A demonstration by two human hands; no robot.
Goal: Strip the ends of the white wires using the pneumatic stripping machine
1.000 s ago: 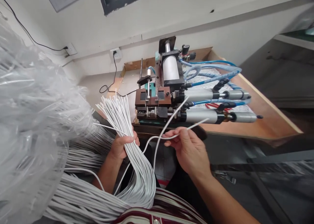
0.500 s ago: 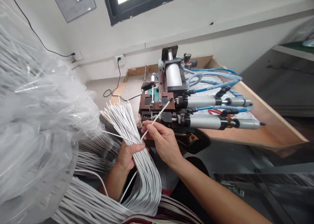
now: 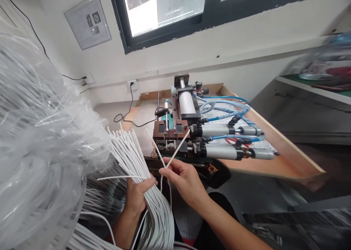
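My left hand [image 3: 139, 194] is wrapped round a thick bundle of white cables [image 3: 128, 149], their cut ends fanned out toward the upper left. One cable juts sideways from under the thumb. To the right, my right hand [image 3: 182, 177] pinches two single white cables [image 3: 177, 149] between thumb and fingers; they cross at the fingertips, and their ends point up toward the machine. Just beyond the fingertips stands a pneumatic machine with a brown clamp block [image 3: 171, 129] and silver cylinders [image 3: 221, 151]. No cable is seen inside the clamp; the two ends overlap it in view.
Clear plastic bags of cables [image 3: 52, 133] fill the left side. Blue air hoses [image 3: 227, 105] run behind the cylinders inside a wooden-edged tray [image 3: 296, 158]. A black power cord [image 3: 131, 103] lies left of the machine. A shelf [image 3: 315, 83] stands at the right.
My right hand has drawn away from the bundle and now pinches two crossed cables where one showed before. My left hand still grips the bundle. The camera view has tilted upward.
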